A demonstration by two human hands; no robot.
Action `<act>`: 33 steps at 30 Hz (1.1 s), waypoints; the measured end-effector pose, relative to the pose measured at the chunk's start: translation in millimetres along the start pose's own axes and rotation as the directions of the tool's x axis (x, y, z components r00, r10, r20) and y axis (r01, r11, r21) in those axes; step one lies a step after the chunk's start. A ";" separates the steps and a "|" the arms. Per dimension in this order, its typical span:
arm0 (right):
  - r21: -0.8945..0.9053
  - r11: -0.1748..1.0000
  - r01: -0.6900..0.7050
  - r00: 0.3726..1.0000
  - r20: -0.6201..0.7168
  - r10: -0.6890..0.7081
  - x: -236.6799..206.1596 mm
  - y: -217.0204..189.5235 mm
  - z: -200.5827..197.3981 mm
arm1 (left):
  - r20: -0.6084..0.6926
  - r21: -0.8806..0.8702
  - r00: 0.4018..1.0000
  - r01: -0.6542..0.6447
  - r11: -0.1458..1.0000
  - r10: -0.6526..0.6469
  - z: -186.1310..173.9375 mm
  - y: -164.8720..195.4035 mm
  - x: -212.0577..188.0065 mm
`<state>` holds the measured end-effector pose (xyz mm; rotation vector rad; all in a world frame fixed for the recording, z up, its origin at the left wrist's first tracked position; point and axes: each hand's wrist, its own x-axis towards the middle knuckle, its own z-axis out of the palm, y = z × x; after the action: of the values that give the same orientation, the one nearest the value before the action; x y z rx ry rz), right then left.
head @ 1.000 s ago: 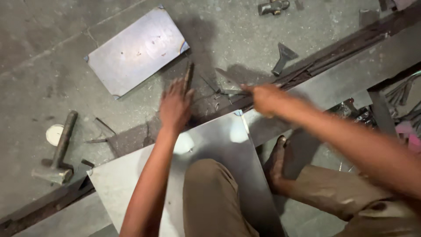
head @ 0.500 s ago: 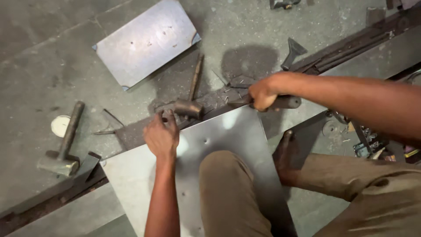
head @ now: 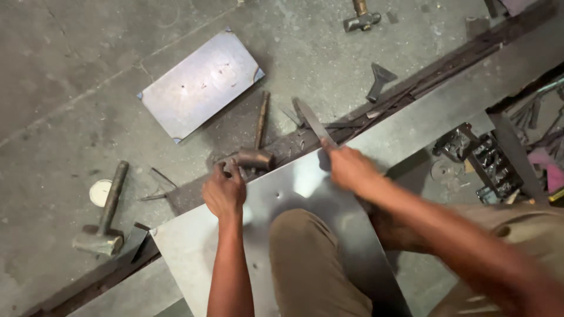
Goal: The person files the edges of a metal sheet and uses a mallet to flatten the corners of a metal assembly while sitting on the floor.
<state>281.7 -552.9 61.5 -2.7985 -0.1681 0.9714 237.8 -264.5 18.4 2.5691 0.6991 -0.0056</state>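
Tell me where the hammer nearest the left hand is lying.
In the head view, that hammer lies on the floor just beyond the metal sheet's far edge, its head right beside the left hand, its handle pointing away toward the smaller metal plate.

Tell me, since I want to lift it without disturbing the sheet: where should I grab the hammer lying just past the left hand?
Grip the hammer by its wooden handle, from above, near the far end. It lies flat on the floor, handle pointing away with bare floor either side, while the head sits close against the left hand and the metal sheet.
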 end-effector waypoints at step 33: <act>0.502 0.865 -0.010 0.894 -0.383 0.233 -62.2 -7.3 87.9 | 0.066 0.125 0.997 0.040 0.991 -0.048 12.5 -1.0 -3.7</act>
<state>178.0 -544.7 32.6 -2.4752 0.2882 0.3133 235.6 -271.1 7.3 2.6563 0.7509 -0.1554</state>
